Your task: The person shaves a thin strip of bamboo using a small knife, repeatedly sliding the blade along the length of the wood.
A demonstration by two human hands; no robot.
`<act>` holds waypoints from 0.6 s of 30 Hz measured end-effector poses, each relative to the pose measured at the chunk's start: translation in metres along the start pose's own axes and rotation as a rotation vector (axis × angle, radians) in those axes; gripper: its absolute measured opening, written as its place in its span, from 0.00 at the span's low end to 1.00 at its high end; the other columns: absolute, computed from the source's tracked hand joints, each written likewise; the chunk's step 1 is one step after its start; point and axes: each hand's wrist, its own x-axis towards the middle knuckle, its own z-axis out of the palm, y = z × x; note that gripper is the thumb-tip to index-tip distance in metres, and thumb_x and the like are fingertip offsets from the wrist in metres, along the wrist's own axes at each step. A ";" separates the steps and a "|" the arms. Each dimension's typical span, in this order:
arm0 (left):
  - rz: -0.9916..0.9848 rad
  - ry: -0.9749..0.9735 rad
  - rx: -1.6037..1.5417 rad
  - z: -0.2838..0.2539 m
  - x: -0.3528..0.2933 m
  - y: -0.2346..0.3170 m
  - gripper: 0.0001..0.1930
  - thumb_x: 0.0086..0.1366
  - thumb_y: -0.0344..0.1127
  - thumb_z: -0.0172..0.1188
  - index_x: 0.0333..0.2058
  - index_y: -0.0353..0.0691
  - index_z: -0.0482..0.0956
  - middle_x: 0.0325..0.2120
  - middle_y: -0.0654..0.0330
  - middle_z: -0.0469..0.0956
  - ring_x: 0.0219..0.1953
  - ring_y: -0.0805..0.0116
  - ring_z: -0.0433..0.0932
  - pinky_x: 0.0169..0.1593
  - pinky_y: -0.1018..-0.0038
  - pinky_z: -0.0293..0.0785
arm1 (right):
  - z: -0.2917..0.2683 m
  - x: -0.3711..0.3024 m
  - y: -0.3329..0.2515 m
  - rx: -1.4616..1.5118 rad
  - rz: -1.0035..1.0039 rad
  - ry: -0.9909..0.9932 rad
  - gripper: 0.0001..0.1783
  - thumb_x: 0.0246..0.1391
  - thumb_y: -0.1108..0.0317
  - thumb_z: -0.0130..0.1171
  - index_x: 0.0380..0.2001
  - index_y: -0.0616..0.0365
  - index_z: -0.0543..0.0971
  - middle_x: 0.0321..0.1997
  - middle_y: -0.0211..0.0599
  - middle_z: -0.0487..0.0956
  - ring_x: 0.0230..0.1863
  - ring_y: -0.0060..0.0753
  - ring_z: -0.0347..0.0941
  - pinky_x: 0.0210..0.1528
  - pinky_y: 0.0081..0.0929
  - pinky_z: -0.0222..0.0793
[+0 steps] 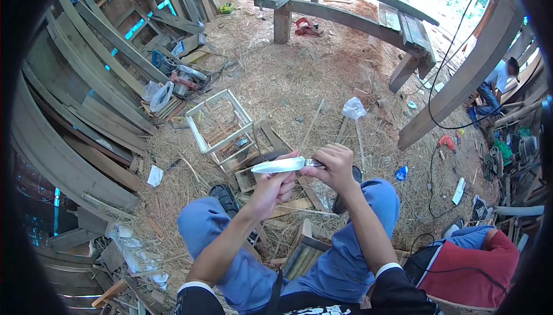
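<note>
My right hand (334, 164) is closed around the handle of a knife (279, 166) with a broad, bright blade. The blade points left and lies across the top of my left hand (274, 188), by the thumb and forefinger. My left hand is closed, its fingers curled just below the blade; what they grip, if anything, is hidden. A dark, rounded object (260, 159) shows behind the blade, and I cannot tell whether my left hand touches it. Past it stands a pale wooden frame (199, 128) with thin legs, resting on the straw-like litter.
Between my legs sits a wooden box-like piece (303, 257). Boards (95, 67) lean along the left wall, with power tools (184, 79) near them. A heavy workbench (357, 21) stands at the back. At right are a slanting post (461, 67), a person in red (472, 266) and another person (494, 84).
</note>
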 end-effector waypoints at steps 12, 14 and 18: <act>0.060 -0.127 0.030 0.002 -0.009 0.000 0.18 0.76 0.37 0.50 0.61 0.49 0.71 0.23 0.73 0.59 0.17 0.86 0.52 0.18 0.84 0.46 | -0.048 0.006 0.052 -0.137 0.815 0.444 0.21 0.56 0.53 0.66 0.23 0.61 0.79 0.15 0.41 0.72 0.17 0.40 0.68 0.23 0.37 0.60; 0.064 -0.032 0.009 -0.007 -0.004 -0.001 0.17 0.75 0.36 0.50 0.60 0.47 0.71 0.23 0.73 0.60 0.17 0.85 0.52 0.18 0.84 0.46 | -0.043 -0.004 0.035 -0.163 0.747 0.334 0.20 0.55 0.52 0.66 0.23 0.60 0.80 0.16 0.41 0.73 0.17 0.41 0.69 0.24 0.37 0.61; 0.093 0.142 -0.079 -0.017 0.007 0.004 0.16 0.74 0.34 0.50 0.58 0.42 0.71 0.23 0.71 0.63 0.16 0.85 0.53 0.17 0.84 0.47 | -0.029 -0.014 0.016 -0.274 0.457 0.071 0.20 0.54 0.50 0.67 0.25 0.58 0.81 0.16 0.40 0.74 0.19 0.42 0.71 0.25 0.38 0.63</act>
